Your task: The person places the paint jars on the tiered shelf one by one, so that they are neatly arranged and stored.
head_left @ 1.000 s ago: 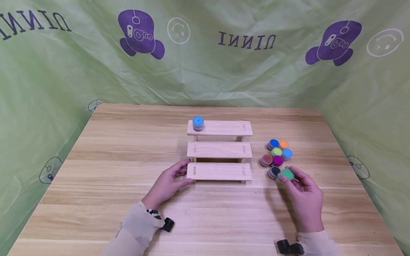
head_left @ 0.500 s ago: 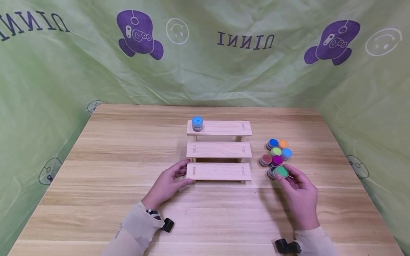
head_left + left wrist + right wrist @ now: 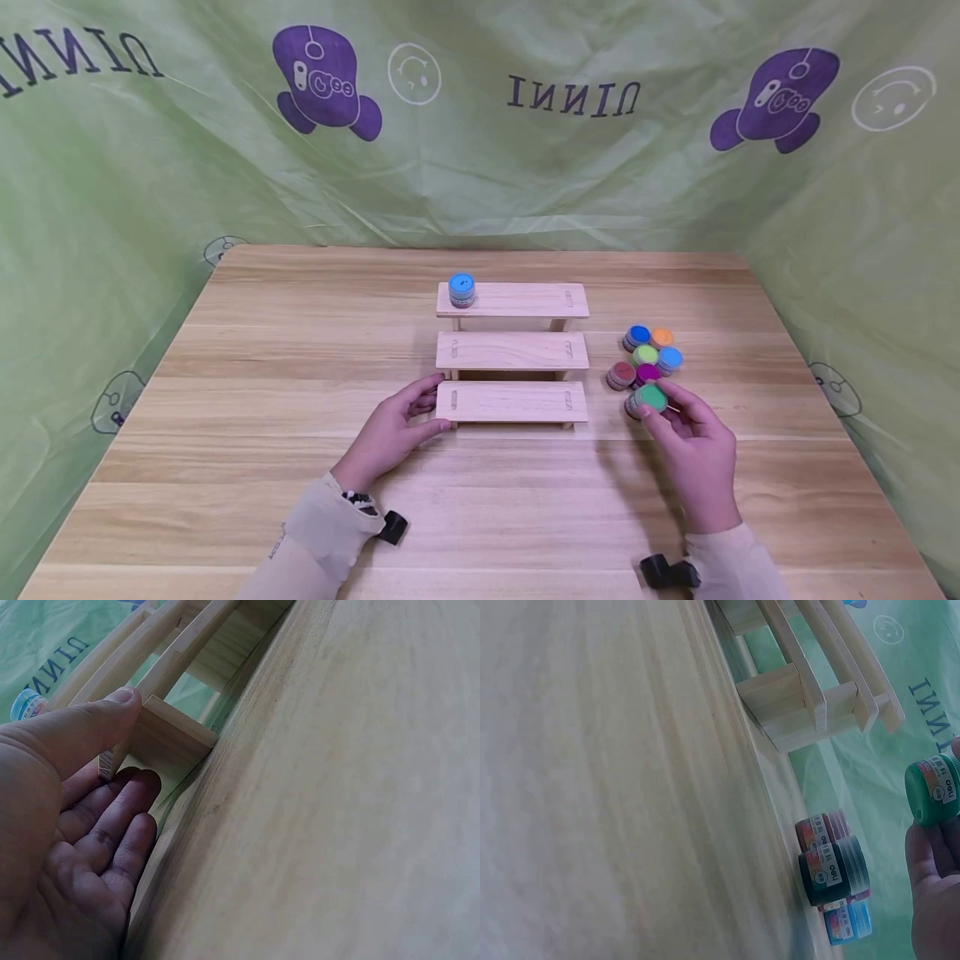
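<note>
A three-step wooden rack [image 3: 512, 402] stands mid-table. At the left end of its lowest step, my left hand [image 3: 393, 433] grips the board between thumb and fingers; the left wrist view shows the thumb [image 3: 105, 720] on the board's edge. My right hand [image 3: 701, 462] pinches a green-lidded jar [image 3: 651, 398] right of the rack; in the right wrist view this green jar [image 3: 932, 790] is held off the table. Below it stands a dark jar [image 3: 832, 870], largely hidden in the head view. One blue-lidded jar [image 3: 462, 287] sits on the top step's left end.
Several jars cluster right of the rack, among them dark blue [image 3: 637, 336], orange [image 3: 662, 337], lime [image 3: 645, 356], light blue [image 3: 670, 359], red-brown [image 3: 621, 375] and purple [image 3: 647, 374]. A printed green cloth [image 3: 465, 183] hangs behind and beside the wooden table [image 3: 262, 333].
My right hand has moved left and slightly up the table with the green jar, which now covers most of the dark one. My left hand has stayed at the rack.
</note>
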Motion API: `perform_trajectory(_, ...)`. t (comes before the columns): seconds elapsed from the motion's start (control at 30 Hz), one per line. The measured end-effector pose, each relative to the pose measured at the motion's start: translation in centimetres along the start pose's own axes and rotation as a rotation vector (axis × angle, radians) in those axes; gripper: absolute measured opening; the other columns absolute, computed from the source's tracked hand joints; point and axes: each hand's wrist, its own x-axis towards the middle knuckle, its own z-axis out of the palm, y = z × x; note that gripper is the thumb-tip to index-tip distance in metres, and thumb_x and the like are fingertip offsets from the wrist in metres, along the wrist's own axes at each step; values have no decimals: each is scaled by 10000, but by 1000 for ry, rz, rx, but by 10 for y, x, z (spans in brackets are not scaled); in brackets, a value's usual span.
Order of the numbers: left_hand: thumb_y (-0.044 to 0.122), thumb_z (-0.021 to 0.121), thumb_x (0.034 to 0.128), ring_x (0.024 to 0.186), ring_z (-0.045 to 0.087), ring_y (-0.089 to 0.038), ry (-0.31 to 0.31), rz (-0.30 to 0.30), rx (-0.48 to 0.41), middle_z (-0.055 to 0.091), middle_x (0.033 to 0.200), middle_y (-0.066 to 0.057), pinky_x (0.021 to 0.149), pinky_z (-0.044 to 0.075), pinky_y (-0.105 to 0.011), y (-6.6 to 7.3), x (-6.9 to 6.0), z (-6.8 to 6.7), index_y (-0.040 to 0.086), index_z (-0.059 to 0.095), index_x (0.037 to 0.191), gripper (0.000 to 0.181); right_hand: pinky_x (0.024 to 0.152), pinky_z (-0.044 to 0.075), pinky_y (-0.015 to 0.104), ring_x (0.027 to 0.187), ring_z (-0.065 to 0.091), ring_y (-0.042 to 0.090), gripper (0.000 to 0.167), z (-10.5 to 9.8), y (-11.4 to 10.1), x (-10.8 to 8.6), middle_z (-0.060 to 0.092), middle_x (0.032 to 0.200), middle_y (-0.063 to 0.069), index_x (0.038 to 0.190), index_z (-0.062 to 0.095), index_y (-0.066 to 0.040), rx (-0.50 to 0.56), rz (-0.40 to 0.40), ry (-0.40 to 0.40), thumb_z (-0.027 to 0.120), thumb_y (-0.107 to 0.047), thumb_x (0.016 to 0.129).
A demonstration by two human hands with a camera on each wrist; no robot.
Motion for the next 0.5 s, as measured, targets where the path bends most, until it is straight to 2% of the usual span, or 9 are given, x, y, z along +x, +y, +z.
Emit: perform_trajectory(0.5, 180, 837, 835, 1148, 639, -275, 0, 0, 6, 682, 1217, -108, 1004, 506, -446, -1, 0, 0, 112, 506, 1472, 721, 863, 524, 143, 1056, 638, 119, 455, 5, -6, 1, 625, 1253, 53, 1312, 650, -29, 16, -48, -52, 781, -83, 880)
